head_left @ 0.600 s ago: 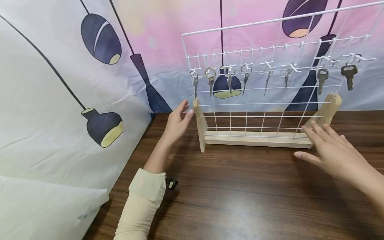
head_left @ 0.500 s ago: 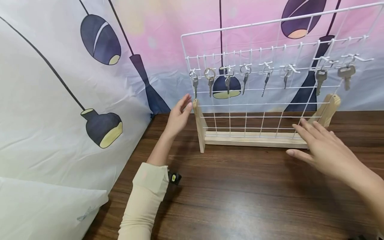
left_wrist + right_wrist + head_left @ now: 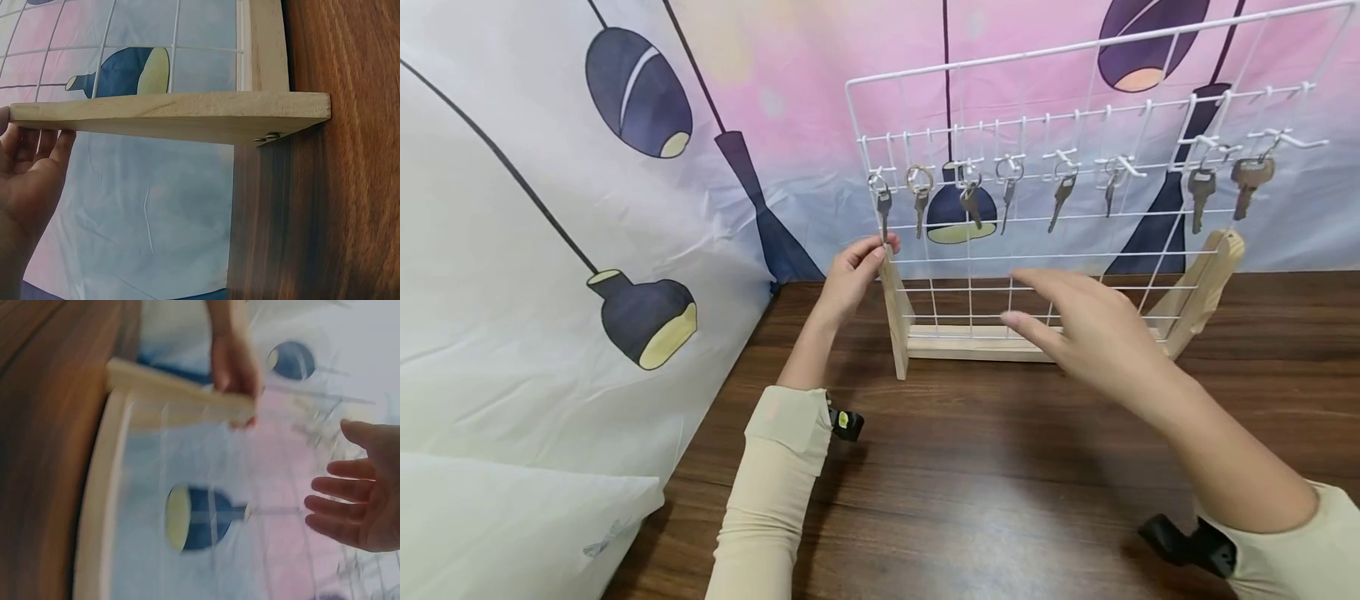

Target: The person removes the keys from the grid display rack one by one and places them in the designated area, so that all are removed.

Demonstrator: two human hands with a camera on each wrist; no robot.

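Note:
A white wire grid rack (image 3: 1101,37) stands upright between wooden end posts. My left hand (image 3: 850,279) grips the top of the left wooden post (image 3: 897,325); in the left wrist view the thumb lies on one side of the post (image 3: 169,109) and the fingers on the other. My right hand (image 3: 1090,329) hovers before the middle of the grid, fingers extended and holding nothing; it hides part of the wooden crossbar (image 3: 977,346). Along the rack's hooks hang several keys on rings, among them a leftmost key (image 3: 884,204) just above my left hand and a large key (image 3: 1252,175) at the right.
The rack stands on a dark wood-grain table (image 3: 955,467). Behind it hangs a printed cloth (image 3: 805,150), which also covers the left side. The right wooden post (image 3: 1210,283) is to the right of my right hand.
My left hand has moved right and up and taken hold of the left post's top. My right hand has swept left from the right post to the grid's middle. The rightmost key swings.

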